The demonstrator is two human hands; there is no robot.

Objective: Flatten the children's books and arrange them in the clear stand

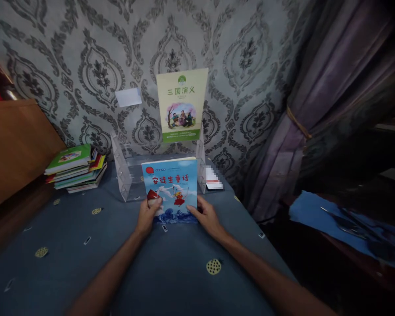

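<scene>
A blue picture book with red Chinese characters stands nearly upright on the blue patterned cloth, just in front of a clear acrylic rack. My left hand grips its lower left corner, thumb on the cover. My right hand holds its lower right edge. At the back of the rack stands a pale green book, leaning toward the wallpapered wall.
A stack of several books lies at the left by a wooden headboard. A small white card sits right of the rack. Purple curtains hang at the right above dark furniture with a blue sheet.
</scene>
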